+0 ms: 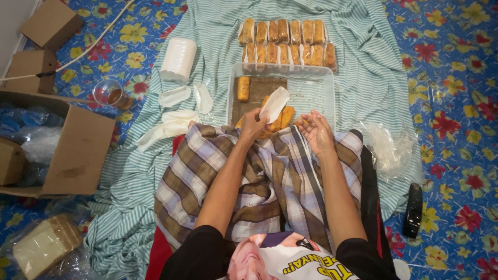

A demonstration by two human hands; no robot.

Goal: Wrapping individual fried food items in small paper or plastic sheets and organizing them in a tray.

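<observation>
Over the tray (316, 78), left hand (252, 125) fingers pinch a white wrapper (274, 103) — right hand (316, 132) open, pastries beneath half hidden

— What blocks your left hand (252, 124)?
— Just ahead stands the clear plastic tray (316, 72), its wall between you and the wrapped pastry rows (288, 42). Loose paper wrappers (176, 96) and the wrapper stack (178, 59) lie to its left.
— And your right hand (315, 132)?
— Bare striped cloth (371, 78) to its right; a crumpled plastic bag (389, 148) sits nearer you.
</observation>
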